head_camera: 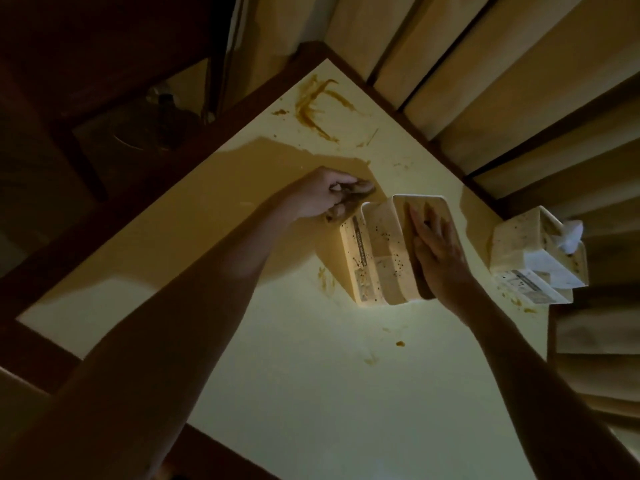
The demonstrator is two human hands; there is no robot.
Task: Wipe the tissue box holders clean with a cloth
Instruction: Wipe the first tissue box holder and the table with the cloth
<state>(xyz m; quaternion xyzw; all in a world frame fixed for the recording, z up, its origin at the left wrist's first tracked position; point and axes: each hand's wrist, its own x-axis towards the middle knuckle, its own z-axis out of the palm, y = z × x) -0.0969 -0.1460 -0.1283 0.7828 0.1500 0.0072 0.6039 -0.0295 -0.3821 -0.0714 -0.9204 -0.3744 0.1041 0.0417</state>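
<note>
- I see a pale yellow table (311, 393) with a dark wooden edge filling most of the view, smeared with brown streaks (317, 105) near its far corner and a few small brown spots closer in.
- Beige padded panels (485, 64) run along the far right side of the table.
- The nearer tissue box holder (377, 251) sits mid-table, tilted up on one side, its cream surface speckled with dark spots.
- A second tissue box holder (530, 258) stands to the right near the table edge, also spotted, with white tissue (569, 233) sticking out.
- My right hand (438, 247) lies flat on the nearer holder, fingers spread, steadying it.
- My left hand (320, 195) is curled tight around a crumpled brown cloth (349, 199), touching the holder's far end.
</note>
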